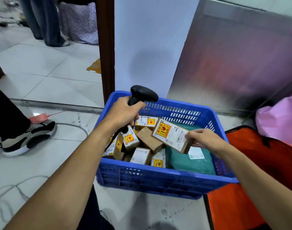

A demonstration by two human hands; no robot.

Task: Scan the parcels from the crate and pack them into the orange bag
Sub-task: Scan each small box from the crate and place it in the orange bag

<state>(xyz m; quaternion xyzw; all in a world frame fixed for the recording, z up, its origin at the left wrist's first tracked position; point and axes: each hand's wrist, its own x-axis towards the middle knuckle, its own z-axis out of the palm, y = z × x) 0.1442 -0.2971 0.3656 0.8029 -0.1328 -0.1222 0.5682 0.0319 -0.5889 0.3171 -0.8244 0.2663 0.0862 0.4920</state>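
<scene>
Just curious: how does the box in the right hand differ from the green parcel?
The box is brown cardboard; the green parcel is a soft bag. The box is tilted, held by the right hand; the green parcel lies in the crate. Both carry white labels.

Crate [150, 178]: on floor [42, 72], centre.
- Contents: boxed parcels [142, 140] heaped in left and middle parts; flat mailer [191, 163] in right part.
- Left grip [123, 113], holding scanner [142, 93]: over crate's far left corner.
- Right grip [206, 140], holding one tilted parcel [171, 136]: above the heap and the mailer.

Bag [264, 156]: on floor, just beside crate's right side.
Sack [282, 117]: behind bag.
Panel [233, 63]: behind crate, to the right.
Post [106, 47]: behind crate's far left corner.
Shoe [27, 138]: on floor, well left of crate.
</scene>
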